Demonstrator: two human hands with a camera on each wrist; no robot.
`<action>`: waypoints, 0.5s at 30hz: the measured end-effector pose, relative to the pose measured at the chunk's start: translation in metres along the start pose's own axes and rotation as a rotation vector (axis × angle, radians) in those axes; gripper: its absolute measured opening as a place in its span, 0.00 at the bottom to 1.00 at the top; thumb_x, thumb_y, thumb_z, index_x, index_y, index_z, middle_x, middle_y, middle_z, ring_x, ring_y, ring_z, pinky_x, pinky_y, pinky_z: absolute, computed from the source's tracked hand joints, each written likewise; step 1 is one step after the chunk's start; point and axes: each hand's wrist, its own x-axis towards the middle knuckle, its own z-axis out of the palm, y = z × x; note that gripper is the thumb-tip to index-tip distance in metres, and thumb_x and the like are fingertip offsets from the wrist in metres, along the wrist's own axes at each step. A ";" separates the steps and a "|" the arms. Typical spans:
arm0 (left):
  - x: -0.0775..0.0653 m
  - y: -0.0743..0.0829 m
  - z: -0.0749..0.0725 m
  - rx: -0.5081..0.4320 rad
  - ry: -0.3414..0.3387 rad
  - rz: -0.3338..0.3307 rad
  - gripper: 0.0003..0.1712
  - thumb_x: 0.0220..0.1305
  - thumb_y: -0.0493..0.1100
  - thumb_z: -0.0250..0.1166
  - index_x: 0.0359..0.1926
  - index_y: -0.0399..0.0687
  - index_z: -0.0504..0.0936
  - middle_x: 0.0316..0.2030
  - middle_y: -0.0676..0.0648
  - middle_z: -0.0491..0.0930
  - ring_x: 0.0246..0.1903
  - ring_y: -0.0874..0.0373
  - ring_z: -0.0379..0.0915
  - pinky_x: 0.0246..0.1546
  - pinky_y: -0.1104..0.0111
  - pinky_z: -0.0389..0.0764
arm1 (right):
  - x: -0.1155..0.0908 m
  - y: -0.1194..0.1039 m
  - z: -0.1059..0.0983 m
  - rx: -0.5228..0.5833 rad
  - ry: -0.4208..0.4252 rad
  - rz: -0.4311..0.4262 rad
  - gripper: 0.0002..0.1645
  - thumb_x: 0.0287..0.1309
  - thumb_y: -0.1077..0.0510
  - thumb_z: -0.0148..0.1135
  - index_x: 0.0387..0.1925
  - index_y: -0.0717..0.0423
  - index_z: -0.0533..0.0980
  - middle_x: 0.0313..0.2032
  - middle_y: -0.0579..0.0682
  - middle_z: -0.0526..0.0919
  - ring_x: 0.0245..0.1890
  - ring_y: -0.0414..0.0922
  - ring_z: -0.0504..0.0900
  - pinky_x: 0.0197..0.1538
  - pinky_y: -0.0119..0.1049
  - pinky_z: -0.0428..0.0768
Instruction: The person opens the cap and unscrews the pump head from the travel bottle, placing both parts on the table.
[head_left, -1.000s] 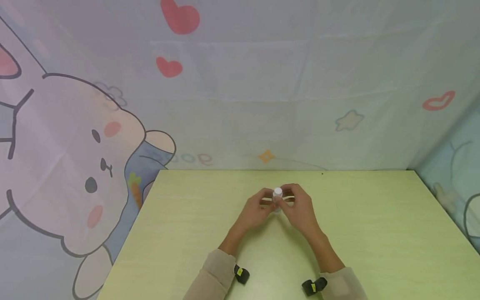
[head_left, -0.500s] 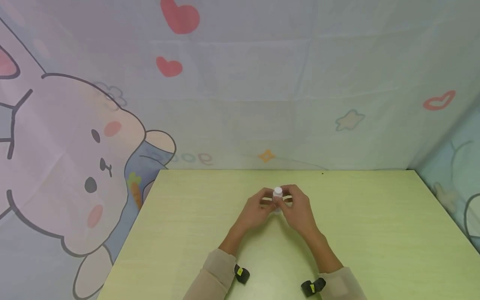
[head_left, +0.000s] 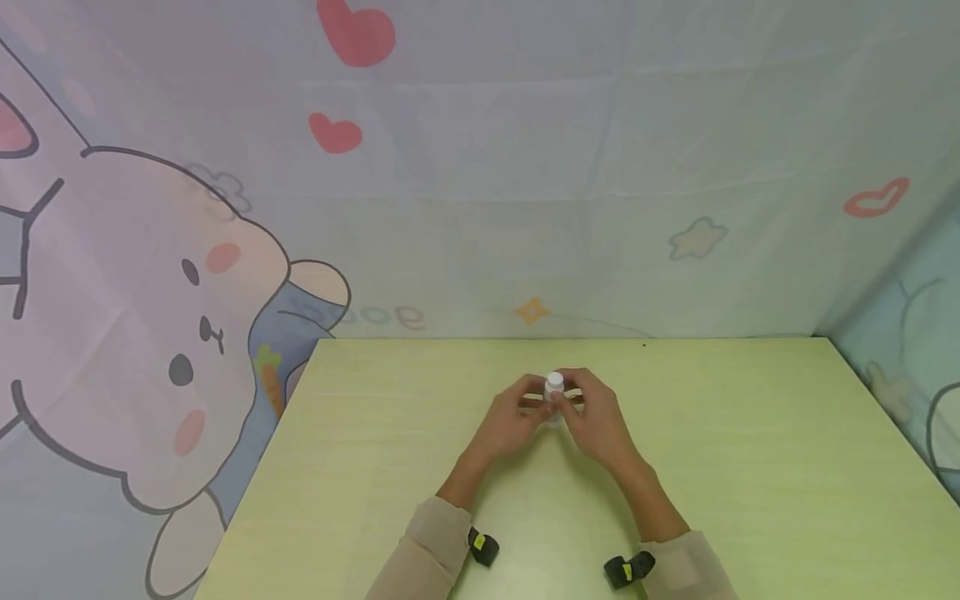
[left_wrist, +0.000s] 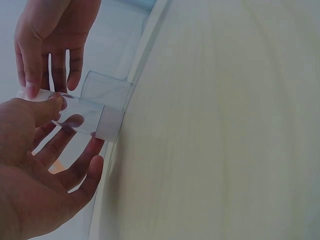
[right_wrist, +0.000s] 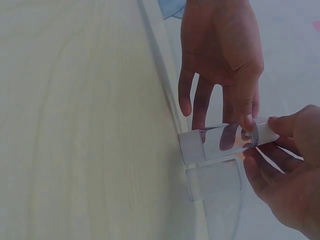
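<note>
A small clear bottle (right_wrist: 217, 142) with a white cap (right_wrist: 265, 131) and a white bottom band stands upright, its base at the tabletop, between my two hands. My left hand (head_left: 513, 422) grips the clear body, thumb near the neck and fingers around the far side. With thumb and fingers my right hand (head_left: 600, 421) pinches the cap end. In the left wrist view the bottle's white bottom band (left_wrist: 110, 124) shows below the left fingertips. Right beside the bottle sits a clear cylinder, cup-like (left_wrist: 106, 90), touched by neither hand.
The pale yellow-green table (head_left: 375, 433) ends at a back edge behind the hands, with a printed cloth (head_left: 480, 208) hanging beyond it. Black camera mounts (head_left: 482, 547) are strapped at both wrists. A dark cable (head_left: 933, 433) curves at the far right.
Both hands stay on the bottle in the same place. The right hand shifts only very slightly; the head view itself drifts a little.
</note>
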 end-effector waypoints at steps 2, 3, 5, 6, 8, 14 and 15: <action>0.000 0.000 0.000 -0.002 -0.001 -0.002 0.20 0.78 0.50 0.66 0.66 0.58 0.78 0.62 0.46 0.81 0.59 0.46 0.82 0.57 0.53 0.85 | 0.000 0.001 0.000 0.006 -0.002 -0.007 0.19 0.71 0.65 0.68 0.60 0.64 0.77 0.54 0.57 0.84 0.54 0.55 0.83 0.55 0.51 0.86; 0.001 0.000 0.000 -0.003 -0.001 -0.003 0.20 0.78 0.50 0.66 0.66 0.58 0.78 0.62 0.46 0.81 0.59 0.46 0.82 0.57 0.53 0.85 | 0.000 0.001 0.001 0.007 -0.002 -0.009 0.19 0.71 0.65 0.68 0.60 0.64 0.77 0.54 0.57 0.84 0.54 0.55 0.83 0.55 0.52 0.86; 0.001 -0.001 0.000 -0.002 -0.001 -0.004 0.19 0.78 0.48 0.66 0.66 0.58 0.78 0.62 0.46 0.81 0.58 0.47 0.83 0.57 0.55 0.85 | 0.000 0.001 0.001 0.013 -0.001 -0.008 0.20 0.71 0.66 0.67 0.61 0.65 0.76 0.54 0.58 0.83 0.54 0.56 0.83 0.55 0.53 0.85; 0.001 -0.001 0.000 -0.002 -0.001 -0.003 0.19 0.78 0.47 0.66 0.66 0.58 0.78 0.62 0.46 0.81 0.58 0.47 0.83 0.57 0.55 0.85 | 0.000 0.001 0.002 0.017 0.001 -0.006 0.21 0.71 0.66 0.67 0.62 0.65 0.76 0.55 0.58 0.83 0.54 0.56 0.83 0.55 0.54 0.85; 0.001 -0.001 0.000 0.001 0.000 -0.003 0.19 0.78 0.48 0.66 0.65 0.58 0.78 0.62 0.47 0.82 0.58 0.48 0.83 0.57 0.56 0.85 | 0.000 0.000 0.002 0.025 0.008 0.004 0.21 0.72 0.64 0.67 0.62 0.65 0.75 0.56 0.58 0.82 0.55 0.56 0.82 0.55 0.55 0.85; 0.000 0.000 0.000 -0.005 0.005 0.004 0.19 0.77 0.54 0.66 0.64 0.60 0.79 0.62 0.48 0.82 0.59 0.48 0.82 0.59 0.55 0.84 | 0.000 0.000 0.005 0.017 0.053 0.045 0.19 0.71 0.59 0.70 0.56 0.62 0.76 0.53 0.56 0.81 0.53 0.54 0.82 0.55 0.54 0.84; 0.001 0.000 0.000 -0.006 0.007 0.006 0.18 0.77 0.53 0.66 0.63 0.60 0.79 0.62 0.48 0.82 0.59 0.47 0.82 0.59 0.55 0.84 | 0.000 0.000 0.006 0.011 0.060 0.053 0.18 0.70 0.59 0.71 0.55 0.62 0.76 0.52 0.56 0.82 0.52 0.54 0.82 0.55 0.54 0.84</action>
